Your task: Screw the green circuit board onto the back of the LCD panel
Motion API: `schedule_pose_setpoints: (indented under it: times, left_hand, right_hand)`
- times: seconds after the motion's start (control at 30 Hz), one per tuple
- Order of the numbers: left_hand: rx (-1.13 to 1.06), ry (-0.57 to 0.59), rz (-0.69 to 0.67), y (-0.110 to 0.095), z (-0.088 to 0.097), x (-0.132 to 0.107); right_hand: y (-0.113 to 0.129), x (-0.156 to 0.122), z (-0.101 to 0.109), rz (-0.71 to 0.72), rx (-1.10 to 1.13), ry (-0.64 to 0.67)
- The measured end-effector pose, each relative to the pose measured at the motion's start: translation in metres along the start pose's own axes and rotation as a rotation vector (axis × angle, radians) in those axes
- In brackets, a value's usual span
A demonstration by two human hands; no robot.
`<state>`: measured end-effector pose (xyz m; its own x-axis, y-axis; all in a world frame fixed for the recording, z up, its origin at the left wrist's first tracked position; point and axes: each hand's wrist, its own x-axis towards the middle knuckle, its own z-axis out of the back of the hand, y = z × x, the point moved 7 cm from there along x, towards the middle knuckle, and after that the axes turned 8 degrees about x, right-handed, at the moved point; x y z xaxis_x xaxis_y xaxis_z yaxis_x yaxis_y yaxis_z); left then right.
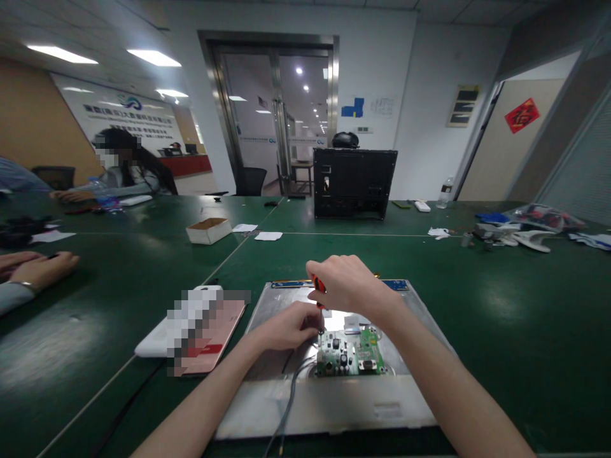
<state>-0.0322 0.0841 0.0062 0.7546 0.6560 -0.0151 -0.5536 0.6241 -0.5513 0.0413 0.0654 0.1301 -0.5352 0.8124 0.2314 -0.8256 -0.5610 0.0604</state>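
My right hand (346,286) is wrapped round the red and black handle of a screwdriver (319,289), held upright with its shaft pointing down. The shaft's tip meets the upper left corner of a green circuit board (353,353). Beside that tip my left hand (298,324) has its fingers pinched together; whatever they may hold is hidden. Under the board lies a flat silvery display panel (267,394), with a blue strip board (290,285) along its far edge. Dark cables (291,401) run from the board's left side over the panel's near edge.
Left of the panel lie a white device (157,334) and a pink booklet (210,343), partly blurred. A small open box (209,231) and a black monitor casing (354,184) stand farther back. Parts and bags (525,222) lie right. Another person's hands (42,270) rest at left.
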Motion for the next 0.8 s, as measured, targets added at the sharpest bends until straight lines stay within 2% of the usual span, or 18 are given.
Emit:
schedule_pose_setpoints:
  times: [0.27,0.6,0.8]
  left_hand:
    - [-0.009,0.008,0.001,0.0,0.0,0.001]
    - [0.019,-0.017,-0.019,-0.003,0.002,0.0]
    - [0.024,-0.003,-0.029,0.0,0.001,0.001]
  right_hand:
    - [0.002,-0.003,0.004,0.022,0.003,-0.002]
    - [-0.009,-0.004,0.01,-0.03,0.021,-0.012]
    - [-0.004,-0.004,0.007,0.008,0.039,-0.015]
